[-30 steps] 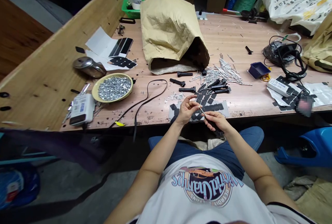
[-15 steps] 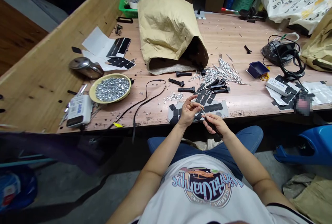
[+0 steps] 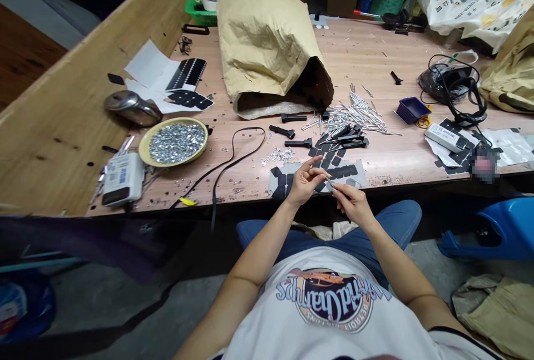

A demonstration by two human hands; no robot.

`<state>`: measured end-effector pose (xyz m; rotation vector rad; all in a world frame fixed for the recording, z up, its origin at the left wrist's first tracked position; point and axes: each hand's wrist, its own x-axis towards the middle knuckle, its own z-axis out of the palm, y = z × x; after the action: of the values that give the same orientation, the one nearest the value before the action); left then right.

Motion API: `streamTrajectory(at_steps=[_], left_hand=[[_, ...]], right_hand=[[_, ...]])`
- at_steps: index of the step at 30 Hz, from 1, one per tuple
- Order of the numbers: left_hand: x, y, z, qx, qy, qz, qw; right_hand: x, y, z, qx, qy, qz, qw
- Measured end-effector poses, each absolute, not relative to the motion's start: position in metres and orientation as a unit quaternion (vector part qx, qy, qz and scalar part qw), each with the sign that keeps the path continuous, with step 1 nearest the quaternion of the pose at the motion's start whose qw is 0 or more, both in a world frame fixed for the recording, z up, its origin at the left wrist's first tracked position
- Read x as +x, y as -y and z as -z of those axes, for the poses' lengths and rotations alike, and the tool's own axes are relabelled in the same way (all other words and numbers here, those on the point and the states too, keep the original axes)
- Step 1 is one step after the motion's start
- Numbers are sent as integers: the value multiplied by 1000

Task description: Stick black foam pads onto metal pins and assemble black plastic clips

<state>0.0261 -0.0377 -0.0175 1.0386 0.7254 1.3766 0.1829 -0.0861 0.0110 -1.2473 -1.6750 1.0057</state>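
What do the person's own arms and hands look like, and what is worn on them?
The left hand and right hand wear no gloves, and both forearms are bare, with no watch or cable visible. The white shirt has short sleeves, the right one edged with a dark band.

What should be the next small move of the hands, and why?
Perhaps move the left hand and right hand together, slightly forward over the table. They meet at a thin metal piece close to the table's front edge, and the right hand appears outside that edge, so a dropped piece might miss the table.
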Motion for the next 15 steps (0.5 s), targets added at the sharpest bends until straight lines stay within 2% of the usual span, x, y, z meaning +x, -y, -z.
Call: streamTrajectory(at_steps=[5, 10, 15], left_hand=[[26, 38, 18, 453, -306, -591, 593], [24, 37, 17, 448, -295, -594, 600], [24, 34, 18, 429, -289, -596, 614]], right_hand=[[180, 86, -4, -500, 548, -532, 408], [176, 81, -10, -449, 461, -648, 408], [175, 75, -17, -412, 431, -697, 398]])
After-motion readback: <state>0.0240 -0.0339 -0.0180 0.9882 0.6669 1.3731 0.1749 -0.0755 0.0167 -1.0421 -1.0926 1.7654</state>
